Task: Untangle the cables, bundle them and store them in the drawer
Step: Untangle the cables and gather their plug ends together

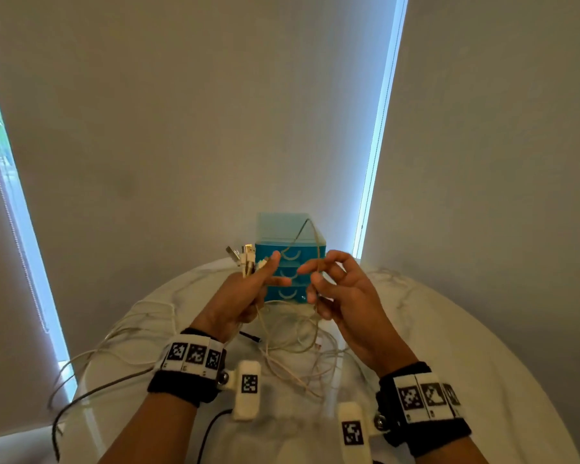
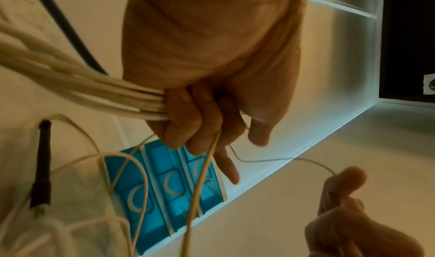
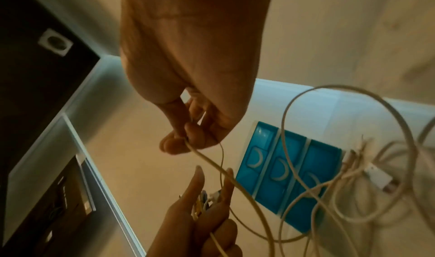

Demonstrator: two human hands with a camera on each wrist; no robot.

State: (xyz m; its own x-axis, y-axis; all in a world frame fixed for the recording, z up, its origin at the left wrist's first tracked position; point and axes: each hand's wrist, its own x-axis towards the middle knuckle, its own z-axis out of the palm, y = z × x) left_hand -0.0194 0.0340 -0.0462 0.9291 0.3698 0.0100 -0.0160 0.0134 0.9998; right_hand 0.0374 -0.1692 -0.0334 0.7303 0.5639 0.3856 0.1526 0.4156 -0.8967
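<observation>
1. Several white cables are gripped as a bunch in the left hand, its fingers curled round them, with the plug ends standing up above the fist; the index finger is stretched out.
2. One thin cable is pinched between thumb and fingertips of the right hand; a loop of it rises in front of the drawer unit.
3. The remaining lengths lie in loose, crossing loops on the table near its middle, and some hang over its left edge.
4. A knot could be tightened if the thin cable is pulled hard while it is crossed by other loops.
5. The bunch could slip from the left hand, since many strands are held at once.
6. The hanging lengths could drag the pile off the left edge.
7. The blue drawer unit stands at the far edge of the table; its three drawers are closed, and their contents cannot be told.
</observation>
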